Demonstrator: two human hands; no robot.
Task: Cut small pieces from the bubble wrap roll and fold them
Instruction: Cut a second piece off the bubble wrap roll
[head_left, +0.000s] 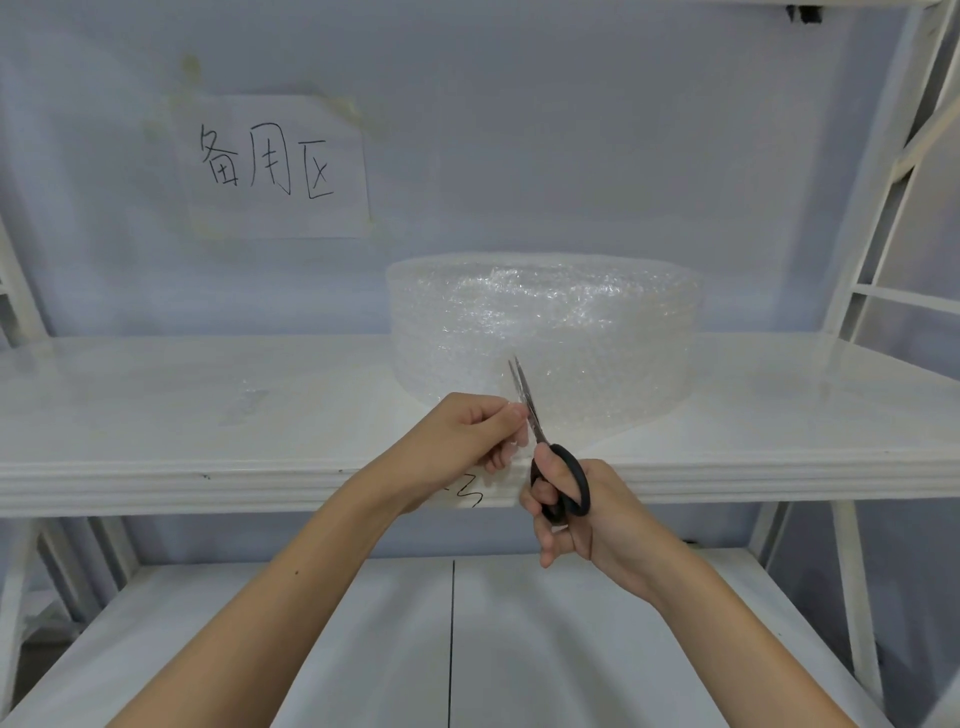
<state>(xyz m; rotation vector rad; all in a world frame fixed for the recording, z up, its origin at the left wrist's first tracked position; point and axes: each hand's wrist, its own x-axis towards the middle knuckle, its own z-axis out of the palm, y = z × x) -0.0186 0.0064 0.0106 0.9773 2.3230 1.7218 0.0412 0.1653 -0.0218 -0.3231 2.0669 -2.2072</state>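
The bubble wrap roll (543, 332) is seen lying flat on the white shelf (208, 415), near its front edge, with a loose sheet drawn forward from it. That free sheet is pinched between thumb and fingers of the left hand (467, 436), just beside the blades. The scissors (540, 441) are gripped by the right hand (582, 519), fingers closed through the black handles; the blades are nearly shut and pointed up and away, towards the roll. A cut appears to be under way. For a clean edge, the sheet should be kept taut by the left hand, the blades run in a straight line across the wrap, and the pinching fingers kept clear of the cutting edge. Short, full strokes would likely be best, since slack film tends to bunch between blades.
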